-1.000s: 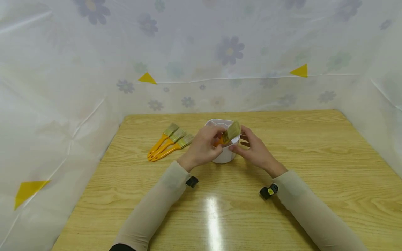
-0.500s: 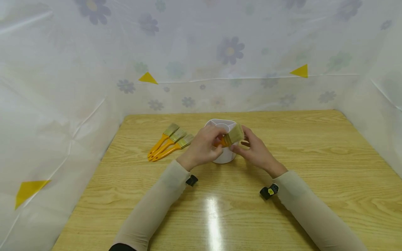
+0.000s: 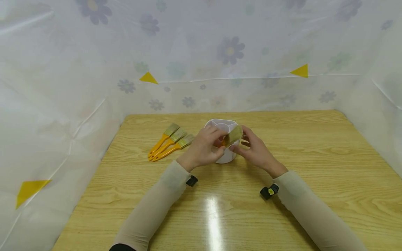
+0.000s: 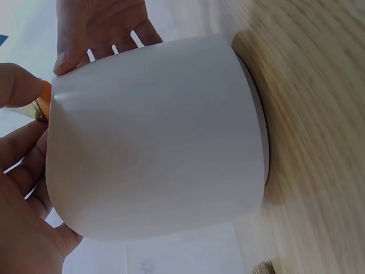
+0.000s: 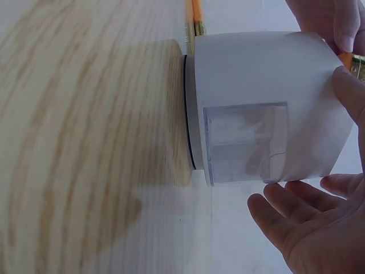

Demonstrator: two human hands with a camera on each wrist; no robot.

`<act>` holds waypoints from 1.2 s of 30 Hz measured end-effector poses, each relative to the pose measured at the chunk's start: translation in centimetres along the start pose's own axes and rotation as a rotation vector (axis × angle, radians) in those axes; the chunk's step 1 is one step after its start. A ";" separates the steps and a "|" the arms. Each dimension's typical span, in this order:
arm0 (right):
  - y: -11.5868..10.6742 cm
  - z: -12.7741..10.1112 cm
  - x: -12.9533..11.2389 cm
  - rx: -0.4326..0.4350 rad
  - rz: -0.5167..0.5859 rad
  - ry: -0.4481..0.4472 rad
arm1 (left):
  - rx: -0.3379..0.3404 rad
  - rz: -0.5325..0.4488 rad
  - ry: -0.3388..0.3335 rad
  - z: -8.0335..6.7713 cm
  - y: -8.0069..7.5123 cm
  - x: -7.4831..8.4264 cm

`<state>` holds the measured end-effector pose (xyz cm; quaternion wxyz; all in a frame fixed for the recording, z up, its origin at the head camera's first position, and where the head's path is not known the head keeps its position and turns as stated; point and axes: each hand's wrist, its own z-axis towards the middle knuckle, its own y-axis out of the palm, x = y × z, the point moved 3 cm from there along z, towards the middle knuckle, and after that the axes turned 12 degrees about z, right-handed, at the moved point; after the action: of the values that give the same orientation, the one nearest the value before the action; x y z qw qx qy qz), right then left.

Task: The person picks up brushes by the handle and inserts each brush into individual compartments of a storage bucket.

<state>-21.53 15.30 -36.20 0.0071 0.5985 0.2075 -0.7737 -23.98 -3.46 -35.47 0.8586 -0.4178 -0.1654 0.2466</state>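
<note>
While looking down from the head view, seeing the left hand (image 3: 202, 148) pinching a paintbrush (image 3: 231, 136) by its orange handle right over the white cup (image 3: 224, 157), with the right hand (image 3: 255, 149) touching the bristle end with loosely bent fingers, and three more brushes (image 3: 169, 141) lying near on the wooden table (image 3: 314, 157). Looking from the left wrist, seeing the white cup (image 4: 154, 137) standing on the table, fingers (image 4: 23, 165) curling by its rim beside a bit of orange. Looking from the right wrist, seeing the cup (image 5: 262, 105) with a clear window in its side and the right hand's fingers (image 5: 296, 228) spreading loosely just beside it.
</note>
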 end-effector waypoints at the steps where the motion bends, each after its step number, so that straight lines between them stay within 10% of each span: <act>1: 0.0 0.0 0.0 0.001 -0.001 0.003 | -0.003 -0.001 -0.002 0.0 0.0 0.0; 36: 0.0 -0.1 -0.1 -0.014 0.012 0.010 | -0.009 -0.066 -0.090 -0.1 0.2 0.1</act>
<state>-21.44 15.27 -36.11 0.0149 0.6037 0.2092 -0.7691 -23.90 -3.39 -35.67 0.8563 -0.4043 -0.2185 0.2358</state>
